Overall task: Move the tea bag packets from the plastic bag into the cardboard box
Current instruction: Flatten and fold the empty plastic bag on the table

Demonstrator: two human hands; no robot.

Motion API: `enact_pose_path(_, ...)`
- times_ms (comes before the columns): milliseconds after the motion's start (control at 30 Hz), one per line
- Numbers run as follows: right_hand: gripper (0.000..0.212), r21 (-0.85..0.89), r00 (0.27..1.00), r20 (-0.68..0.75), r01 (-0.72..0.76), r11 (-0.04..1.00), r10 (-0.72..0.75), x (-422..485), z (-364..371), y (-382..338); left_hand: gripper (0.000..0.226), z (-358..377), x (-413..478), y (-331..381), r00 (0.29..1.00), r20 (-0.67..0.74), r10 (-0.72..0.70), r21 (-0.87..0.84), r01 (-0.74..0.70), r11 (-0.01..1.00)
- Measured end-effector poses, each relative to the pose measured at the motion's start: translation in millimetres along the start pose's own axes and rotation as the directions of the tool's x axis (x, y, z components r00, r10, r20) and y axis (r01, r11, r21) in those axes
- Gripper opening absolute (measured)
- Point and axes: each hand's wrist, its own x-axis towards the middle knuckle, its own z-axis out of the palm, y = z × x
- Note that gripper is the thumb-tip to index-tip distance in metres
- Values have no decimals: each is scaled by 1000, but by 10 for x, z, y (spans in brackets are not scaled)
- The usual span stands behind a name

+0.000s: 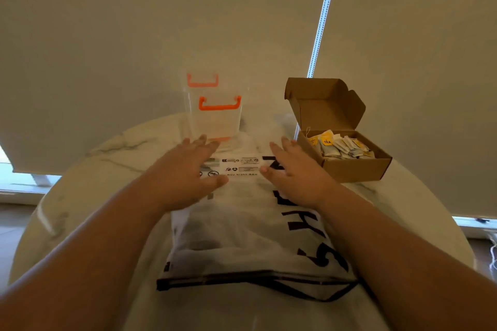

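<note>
A frosted plastic bag with black lettering and a black zip edge lies flat on the round table, its zip end nearest me. My left hand rests flat on the bag's far left part, fingers straight. Over the bag's far right part my right hand lies flat too, fingers spread. To the right stands the brown cardboard box with its lid up. Several yellow and white tea bag packets lie inside it. I see no packets in the bag.
A clear plastic container with orange handles stands just beyond my left hand at the table's far edge. The white marble table is round, its rim close to the box. Roller blinds hang behind.
</note>
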Motion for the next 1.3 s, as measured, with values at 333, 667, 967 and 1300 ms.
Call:
enact_pose_path(333,75,-251,905,422,183,951,-63,-1002,-27,221,107,335,-761,144,936,343,77,246,-168,955)
enact_pose_path(667,65,-4,959,277,59,998,-55,-1505,-124,-179,87,209,-1278,354,971,209,118,-3,-120,993)
enact_pose_path(967,69,-253,897,436,50,966,68,-1444,72,-175,21,112,-1995,34,998,-60,24,-20,-25,999)
enact_pose_path(1300,78,-128,976,216,26,992,3,-964,97,-683,11,-85,-2221,96,988,-70,141,50,-137,989)
